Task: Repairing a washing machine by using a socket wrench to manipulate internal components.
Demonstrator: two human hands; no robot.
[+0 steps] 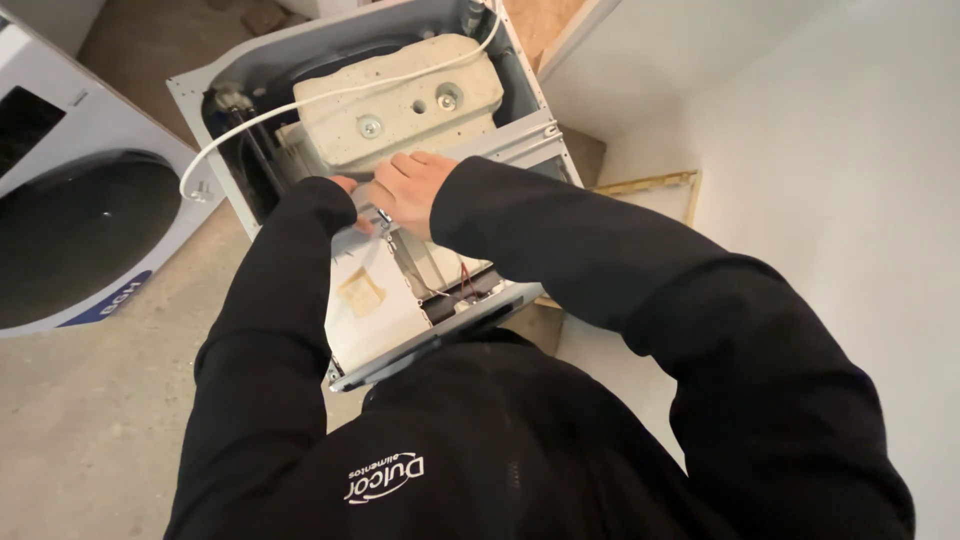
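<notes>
I am looking down at an opened washer (300, 60) with its concrete block (400, 100) showing under a white hose (300, 103). My right hand (410, 190) is curling over a metal bracket (385, 218) at the machine's middle, fingers bent around it. My left hand (345, 185) is mostly hidden by its sleeve; I cannot tell its grip. Another washer (70, 220) is standing left.

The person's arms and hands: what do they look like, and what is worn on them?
Both arms are covered in long black sleeves of a soft, sweatshirt-like top, reaching to the wrists. The right hand is bare, with no glove, ring or watch showing. Only a small part of the left hand shows past its cuff, also ungloved. The top has a small white printed logo on its front.
</notes>
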